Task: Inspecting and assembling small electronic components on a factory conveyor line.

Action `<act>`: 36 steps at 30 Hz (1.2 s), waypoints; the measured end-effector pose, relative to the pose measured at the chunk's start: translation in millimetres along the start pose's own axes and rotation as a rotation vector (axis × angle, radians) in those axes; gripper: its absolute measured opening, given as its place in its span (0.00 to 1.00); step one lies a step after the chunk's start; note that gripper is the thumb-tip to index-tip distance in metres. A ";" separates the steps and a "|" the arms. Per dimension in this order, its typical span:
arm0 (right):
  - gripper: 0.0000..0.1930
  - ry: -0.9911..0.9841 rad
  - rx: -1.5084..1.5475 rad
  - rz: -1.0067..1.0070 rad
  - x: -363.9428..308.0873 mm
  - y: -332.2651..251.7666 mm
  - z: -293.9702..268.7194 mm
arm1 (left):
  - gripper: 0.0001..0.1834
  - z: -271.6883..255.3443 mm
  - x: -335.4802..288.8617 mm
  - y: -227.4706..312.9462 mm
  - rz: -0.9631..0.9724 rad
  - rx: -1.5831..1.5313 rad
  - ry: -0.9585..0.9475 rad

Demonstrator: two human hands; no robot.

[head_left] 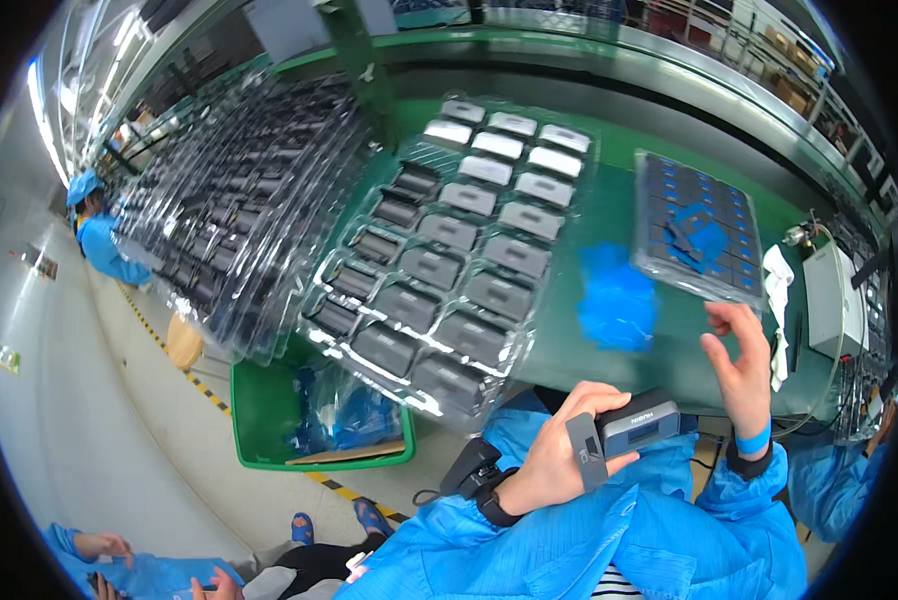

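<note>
My left hand (549, 455) is closed round a dark grey, box-shaped electronic device (641, 428) with rounded ends. A thin flat grey plate (587, 452) stands upright in the same grip, against the device's left end. To the right, my right hand (741, 372) is raised over the table's near edge, thumb and fingers apart, holding nothing. Just beyond it lies a tray of dark flat pieces (744, 205) with blue marks, some loose blue film (709, 245) on top. A heap of blue film pieces (617, 300) rests on the green table (564, 355).
A clear plastic tray (449, 408) of grey devices overhangs the table's near edge. Stacked trays of dark parts (239, 200) rise at the left. Below stands a green bin (254, 440) with blue scraps. A white cloth (777, 300) lies right. Other people sit nearby.
</note>
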State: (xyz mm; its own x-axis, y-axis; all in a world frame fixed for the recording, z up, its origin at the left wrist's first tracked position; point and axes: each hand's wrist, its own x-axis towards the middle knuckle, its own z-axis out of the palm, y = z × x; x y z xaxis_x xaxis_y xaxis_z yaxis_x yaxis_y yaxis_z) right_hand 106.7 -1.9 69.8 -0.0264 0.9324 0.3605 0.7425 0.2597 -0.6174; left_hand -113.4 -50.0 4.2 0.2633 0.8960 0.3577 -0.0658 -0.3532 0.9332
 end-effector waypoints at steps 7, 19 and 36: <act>0.15 0.043 0.032 0.133 -15.8 68.5 -50.1 | 0.33 42.6 45.4 -35.5 -0.071 0.076 0.054; 0.13 0.288 -0.116 0.295 -35.5 136.7 -94.2 | 0.35 76.6 87.6 -64.8 -0.130 0.146 -0.041; 0.17 0.250 -0.159 0.257 -40.7 149.0 -81.7 | 0.35 87.2 94.8 -68.3 -0.258 0.080 -0.109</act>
State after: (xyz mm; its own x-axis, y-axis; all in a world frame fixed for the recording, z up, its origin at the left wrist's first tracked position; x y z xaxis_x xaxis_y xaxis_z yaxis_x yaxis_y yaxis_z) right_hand 273.1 -21.6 20.3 0.3231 0.8667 0.3800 0.7986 -0.0344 -0.6008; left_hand -0.1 35.6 -28.6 0.3632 0.9265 0.0986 0.0916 -0.1409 0.9858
